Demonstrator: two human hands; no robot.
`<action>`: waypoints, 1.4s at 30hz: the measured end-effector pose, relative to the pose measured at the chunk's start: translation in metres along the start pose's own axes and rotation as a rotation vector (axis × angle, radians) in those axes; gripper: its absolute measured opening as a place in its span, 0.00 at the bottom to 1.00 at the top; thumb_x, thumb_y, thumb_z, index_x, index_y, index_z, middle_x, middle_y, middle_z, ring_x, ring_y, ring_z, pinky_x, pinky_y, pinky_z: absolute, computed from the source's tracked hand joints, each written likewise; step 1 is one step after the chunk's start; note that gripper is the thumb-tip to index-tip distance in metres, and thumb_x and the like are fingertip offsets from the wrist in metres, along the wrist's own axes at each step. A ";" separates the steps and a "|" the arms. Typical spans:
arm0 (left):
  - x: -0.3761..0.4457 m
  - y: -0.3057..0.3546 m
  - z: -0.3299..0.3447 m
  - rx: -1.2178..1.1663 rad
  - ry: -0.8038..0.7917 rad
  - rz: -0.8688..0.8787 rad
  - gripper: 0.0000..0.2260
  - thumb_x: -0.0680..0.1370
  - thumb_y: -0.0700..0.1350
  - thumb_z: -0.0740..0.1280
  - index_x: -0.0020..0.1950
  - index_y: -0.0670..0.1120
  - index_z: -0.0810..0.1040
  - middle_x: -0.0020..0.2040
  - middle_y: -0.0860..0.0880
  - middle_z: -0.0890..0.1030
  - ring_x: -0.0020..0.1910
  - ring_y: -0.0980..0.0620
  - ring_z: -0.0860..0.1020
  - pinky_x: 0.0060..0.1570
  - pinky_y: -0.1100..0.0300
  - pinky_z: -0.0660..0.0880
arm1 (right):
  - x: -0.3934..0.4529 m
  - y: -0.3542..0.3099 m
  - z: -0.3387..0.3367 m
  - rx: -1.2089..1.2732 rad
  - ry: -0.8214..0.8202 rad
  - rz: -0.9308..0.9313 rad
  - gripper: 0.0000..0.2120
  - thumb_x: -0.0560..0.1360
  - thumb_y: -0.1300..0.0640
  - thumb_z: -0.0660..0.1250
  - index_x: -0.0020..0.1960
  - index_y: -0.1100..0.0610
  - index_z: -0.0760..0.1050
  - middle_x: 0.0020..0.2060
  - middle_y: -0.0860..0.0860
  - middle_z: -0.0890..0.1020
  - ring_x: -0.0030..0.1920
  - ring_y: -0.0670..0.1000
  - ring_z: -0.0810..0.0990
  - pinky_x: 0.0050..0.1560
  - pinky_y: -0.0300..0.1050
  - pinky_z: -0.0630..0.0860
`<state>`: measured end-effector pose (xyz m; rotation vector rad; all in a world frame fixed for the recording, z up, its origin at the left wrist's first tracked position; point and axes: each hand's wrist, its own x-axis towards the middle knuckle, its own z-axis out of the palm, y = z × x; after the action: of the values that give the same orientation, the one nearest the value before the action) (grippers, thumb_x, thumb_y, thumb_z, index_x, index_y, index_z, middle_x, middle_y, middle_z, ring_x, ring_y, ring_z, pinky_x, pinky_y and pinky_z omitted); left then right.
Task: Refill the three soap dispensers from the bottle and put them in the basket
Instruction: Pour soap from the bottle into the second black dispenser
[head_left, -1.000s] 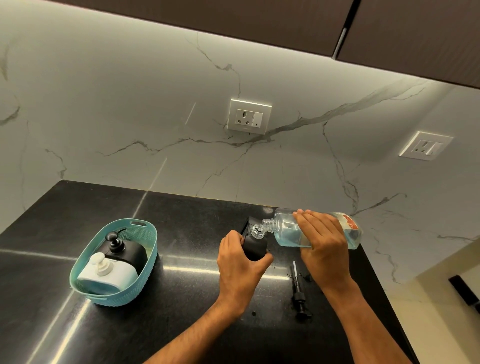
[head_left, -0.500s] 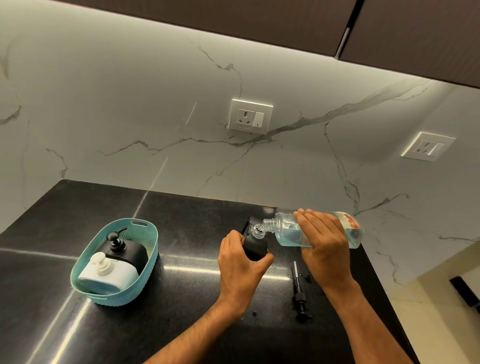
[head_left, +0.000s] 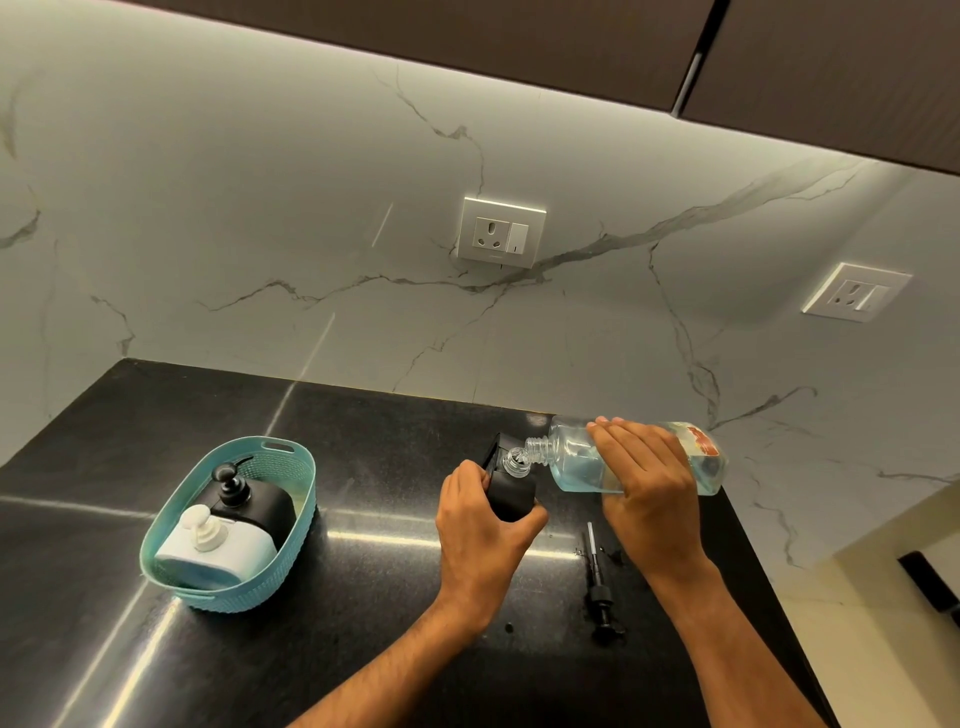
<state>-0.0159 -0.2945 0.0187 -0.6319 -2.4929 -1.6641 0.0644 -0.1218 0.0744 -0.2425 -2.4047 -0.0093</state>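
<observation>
Nothing has shifted since the earlier frames; my left hand (head_left: 480, 525) grips the black dispenser (head_left: 511, 491) at 12 o'clock on the counter (head_left: 363, 623). My right hand (head_left: 647, 486) clamps the tilted bottle (head_left: 571, 457), mouth at the dispenser's opening; the basket (head_left: 260, 592) at 9 o'clock holds two dispensers (head_left: 234, 519).

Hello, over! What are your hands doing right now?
Left hand grips black dispenser. Right hand tips bottle at its opening. Pump lies loose on counter. Nothing in the way.

No text can be read anywhere. The bottle (head_left: 571, 460) carries a label (head_left: 701, 441) at its base end, toward 3 o'clock, with red marks too blurred to make out. The socket plate (head_left: 501, 232) at 12 o'clock shows no legible marking.
</observation>
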 end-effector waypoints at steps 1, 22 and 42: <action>0.000 0.000 0.000 -0.001 0.000 -0.002 0.22 0.68 0.55 0.79 0.50 0.53 0.68 0.46 0.54 0.72 0.44 0.54 0.72 0.36 0.67 0.70 | 0.000 0.000 0.000 0.001 -0.001 -0.001 0.34 0.61 0.66 0.84 0.66 0.61 0.80 0.61 0.57 0.84 0.63 0.59 0.82 0.63 0.58 0.79; 0.001 0.000 0.000 0.004 0.002 0.002 0.22 0.68 0.55 0.78 0.50 0.53 0.68 0.46 0.54 0.72 0.44 0.54 0.72 0.36 0.67 0.69 | 0.004 -0.002 -0.003 -0.020 0.016 -0.030 0.34 0.61 0.68 0.84 0.65 0.62 0.80 0.60 0.57 0.84 0.62 0.59 0.82 0.63 0.58 0.79; 0.001 -0.001 0.002 0.003 0.005 0.006 0.22 0.68 0.56 0.78 0.50 0.53 0.68 0.46 0.54 0.72 0.44 0.54 0.73 0.36 0.66 0.70 | 0.003 -0.001 -0.004 -0.033 -0.005 -0.033 0.33 0.61 0.67 0.83 0.66 0.62 0.80 0.61 0.58 0.84 0.63 0.59 0.82 0.64 0.58 0.79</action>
<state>-0.0167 -0.2933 0.0170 -0.6342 -2.4870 -1.6578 0.0645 -0.1227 0.0799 -0.2182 -2.4149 -0.0633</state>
